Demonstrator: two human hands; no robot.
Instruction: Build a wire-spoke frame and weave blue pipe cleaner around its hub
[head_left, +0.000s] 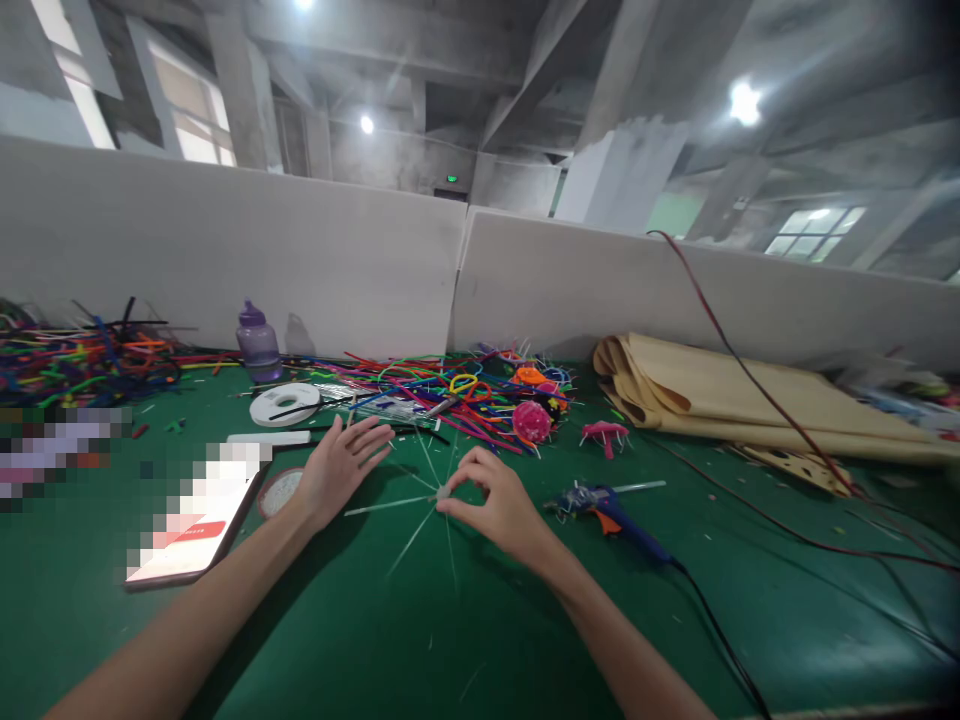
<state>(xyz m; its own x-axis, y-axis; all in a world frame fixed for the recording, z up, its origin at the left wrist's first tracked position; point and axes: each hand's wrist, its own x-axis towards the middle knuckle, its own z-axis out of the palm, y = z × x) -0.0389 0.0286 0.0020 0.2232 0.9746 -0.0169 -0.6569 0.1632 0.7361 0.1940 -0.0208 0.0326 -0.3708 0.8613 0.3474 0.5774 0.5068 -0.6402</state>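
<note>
we can read no text for certain. on the lit smartphone (214, 495), a red banner (196, 532) carries pale lettering too blurred for us; the white spool (262, 407) bears faint print, and the glowing green sign (451, 179) beyond is too small to read.

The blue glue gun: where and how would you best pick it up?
Probably by its blue handle, coming from the near right side: the handle slants that way beyond the orange trigger, while the nozzle points left.
</note>
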